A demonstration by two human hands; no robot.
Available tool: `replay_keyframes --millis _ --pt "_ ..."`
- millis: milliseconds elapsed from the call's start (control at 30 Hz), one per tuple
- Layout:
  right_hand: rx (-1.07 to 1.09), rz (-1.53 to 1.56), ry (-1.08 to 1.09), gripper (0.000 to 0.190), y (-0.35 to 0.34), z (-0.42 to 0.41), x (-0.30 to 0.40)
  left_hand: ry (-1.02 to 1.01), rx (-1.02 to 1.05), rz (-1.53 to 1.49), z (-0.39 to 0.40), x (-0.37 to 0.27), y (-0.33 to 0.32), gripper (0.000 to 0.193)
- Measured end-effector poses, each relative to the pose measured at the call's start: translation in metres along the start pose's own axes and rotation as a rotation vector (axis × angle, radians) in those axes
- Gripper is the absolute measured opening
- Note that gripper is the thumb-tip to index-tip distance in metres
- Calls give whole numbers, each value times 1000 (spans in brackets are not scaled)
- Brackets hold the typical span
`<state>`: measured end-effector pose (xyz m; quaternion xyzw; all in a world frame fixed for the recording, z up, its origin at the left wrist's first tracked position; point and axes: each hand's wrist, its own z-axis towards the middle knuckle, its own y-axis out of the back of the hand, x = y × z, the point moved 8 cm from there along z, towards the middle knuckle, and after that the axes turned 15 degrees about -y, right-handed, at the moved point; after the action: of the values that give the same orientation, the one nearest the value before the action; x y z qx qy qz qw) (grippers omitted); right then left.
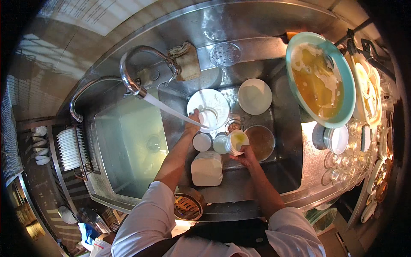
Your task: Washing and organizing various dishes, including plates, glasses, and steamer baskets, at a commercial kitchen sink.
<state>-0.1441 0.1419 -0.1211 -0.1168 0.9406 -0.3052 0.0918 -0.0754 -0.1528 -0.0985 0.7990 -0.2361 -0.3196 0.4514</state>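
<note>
My left hand [192, 123] grips a small white bowl [208, 118] at its left side. The bowl is over a round white plate [208, 96] in the right sink basin, and water [170, 112] from the curved chrome faucet [123, 67] runs onto it. In my right hand [245, 156] is a short stack of white bowls [238, 141], tilted, with yellow-green residue in the top one. Between my hands stand two small round dishes, one white [202, 142] and one holding cloudy liquid [220, 144]. Closer to me sits a stack of square white dishes [206, 172].
A white bowl [255, 96] and a bowl of brownish liquid [261, 143] lie in the basin. Pale water fills the left basin [138, 144]. A turquoise tub [350, 96] of murky liquid and several glasses [340, 167] crowd the right side. Plates stand in a rack [69, 149] at left.
</note>
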Motion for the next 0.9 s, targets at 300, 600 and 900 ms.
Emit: replay_keyframes --millis 300,600,900 --pt "-137 -189 101 59 -12 -24 18 -10 196 388 11 24 29 16" --pt "-148 -218 0 56 -9 -15 -1 -177 15 590 16 -26 64 15" --pt "-201 -257 -94 54 -3 -28 -27 -144 -8 355 28 14 23 21"
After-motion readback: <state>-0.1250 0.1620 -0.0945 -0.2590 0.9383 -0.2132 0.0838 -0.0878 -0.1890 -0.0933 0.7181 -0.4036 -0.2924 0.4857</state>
